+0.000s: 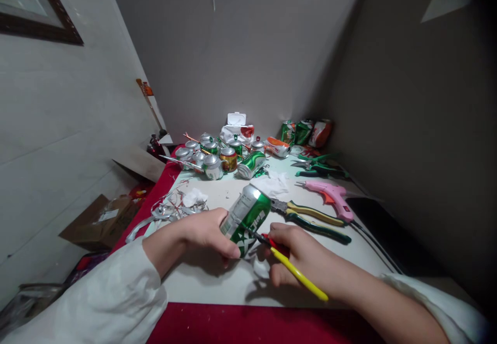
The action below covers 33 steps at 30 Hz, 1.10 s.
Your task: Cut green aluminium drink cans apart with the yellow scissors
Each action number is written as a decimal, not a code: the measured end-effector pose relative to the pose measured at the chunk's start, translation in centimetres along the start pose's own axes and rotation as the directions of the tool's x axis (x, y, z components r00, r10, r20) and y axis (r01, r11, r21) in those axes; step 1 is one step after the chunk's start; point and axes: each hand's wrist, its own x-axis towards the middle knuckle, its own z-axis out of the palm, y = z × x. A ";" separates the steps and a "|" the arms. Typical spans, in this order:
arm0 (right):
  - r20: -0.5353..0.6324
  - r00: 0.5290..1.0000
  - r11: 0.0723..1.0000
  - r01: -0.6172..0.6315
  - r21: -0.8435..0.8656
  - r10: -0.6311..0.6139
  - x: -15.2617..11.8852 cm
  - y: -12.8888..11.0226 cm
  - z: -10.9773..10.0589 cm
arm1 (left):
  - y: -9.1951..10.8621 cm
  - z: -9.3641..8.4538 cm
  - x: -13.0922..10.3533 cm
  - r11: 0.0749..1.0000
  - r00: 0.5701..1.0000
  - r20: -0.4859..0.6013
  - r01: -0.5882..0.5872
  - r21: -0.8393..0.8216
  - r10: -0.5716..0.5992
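Note:
My left hand (212, 235) is wrapped round a green and silver drinks can (252, 209), which tilts over the table. In my right hand (298, 256) is a slim hand tool with yellow and red handles (298, 273). Its dark narrow tip meets the can's printed side; whether it has pierced the metal I cannot tell. Just beyond my right hand lie combination pliers (318, 221) with yellow and dark green grips. Left of the can is a tangle of cut metal strips (171, 209).
A pink glue gun (334, 195) and green-handled tools (314, 164) lie at the right. Several small teapot-like can pieces (213, 167) stand at the back left, beside a lying green can (251, 164). More cans (304, 132) are against the wall. A cardboard box (97, 225) sits below left.

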 end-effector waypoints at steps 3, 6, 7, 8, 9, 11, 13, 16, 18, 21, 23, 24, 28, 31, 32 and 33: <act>-0.021 1.000 1.000 -0.003 0.006 0.003 0.2 0.3 0.3 | 0.3 0.3 -0.1 0.998 0.996 -0.083 -0.011 0.055 0.015; -0.031 0.999 0.999 -0.007 0.033 0.008 0.4 1.0 0.6 | 0.6 0.5 -0.1 0.995 0.988 -0.151 -0.010 0.099 0.025; -0.038 0.999 0.999 -0.018 0.047 0.019 0.5 1.2 0.7 | 0.7 0.6 -0.1 0.994 0.985 -0.172 -0.011 0.111 0.030; -0.047 0.998 0.997 -0.034 0.063 0.037 0.5 1.4 0.7 | 0.7 0.7 0.0 0.993 0.979 -0.198 -0.015 0.119 0.039; -0.053 0.997 0.996 -0.052 0.079 0.057 0.5 1.5 0.8 | 0.6 0.7 0.0 0.992 0.973 -0.227 -0.022 0.122 0.049; -0.062 0.995 0.992 -0.074 0.103 0.081 0.5 1.6 0.8 | 0.4 0.8 0.2 0.994 0.961 -0.270 -0.040 0.101 0.066; -0.073 0.994 0.990 -0.066 0.125 0.076 0.4 1.4 0.8 | 0.0 0.6 0.4 0.998 0.960 -0.270 -0.064 0.026 0.069; -0.083 0.996 0.988 -0.001 0.156 0.014 0.4 1.1 0.6 | -0.5 0.0 0.3 0.984 0.988 -0.134 -0.093 -0.149 0.073; -0.095 0.993 0.984 0.083 0.160 -0.068 0.5 1.0 0.6 | -0.6 -0.6 0.1 0.970 0.997 0.001 -0.079 -0.229 0.082; -0.102 0.983 0.970 0.167 0.175 -0.151 0.6 1.1 0.7 | -0.5 -1.1 -0.3 0.965 0.980 0.165 -0.067 -0.253 0.111; -0.076 0.986 0.968 0.160 0.192 -0.148 0.5 1.2 0.8 | -0.4 -1.1 -0.4 0.972 0.967 0.234 -0.049 -0.231 0.105; -0.057 0.990 0.972 0.137 0.191 -0.128 0.4 1.1 0.7 | -0.4 -1.0 -0.4 0.977 0.966 0.239 -0.044 -0.210 0.095; 0.008 0.999 0.995 0.040 0.093 -0.041 -0.1 0.7 0.1 | -0.6 -0.5 -0.1 0.992 0.994 0.090 -0.046 -0.120 0.057; 0.027 0.999 0.999 0.042 -0.016 -0.042 -0.3 0.3 -0.5 | -0.7 -0.4 0.1 0.996 0.999 0.035 -0.016 -0.091 0.020; 0.031 0.999 0.998 0.044 -0.033 -0.043 -0.3 0.2 -0.7 | -0.7 -0.3 0.1 0.997 0.999 0.036 -0.010 -0.082 0.013; 0.038 0.998 0.998 0.047 -0.037 -0.045 -0.3 0.1 -0.8 | -0.7 -0.3 0.1 0.997 0.999 0.043 -0.004 -0.073 0.007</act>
